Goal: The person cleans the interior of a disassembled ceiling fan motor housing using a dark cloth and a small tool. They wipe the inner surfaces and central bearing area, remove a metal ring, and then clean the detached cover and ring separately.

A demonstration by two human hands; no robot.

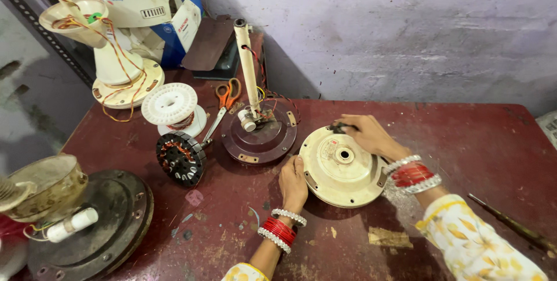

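A round cream fan motor cover point(339, 168) stands tilted on the dark red table point(464, 142). My left hand point(293, 183) presses against its left rim and steadies it. Across the cover's top edge reaches my right hand point(367, 133), its fingers pinched on a small dark tool or part point(338, 127) at the rim. Both wrists wear red and white bangles.
A brown motor base with a cream rod point(257, 130), a wound stator point(181, 157), a white spool point(170, 104) and orange-handled scissors point(227, 94) lie to the left. More fan parts point(87, 217) sit at the front left. A screwdriver point(510, 223) lies at the right.
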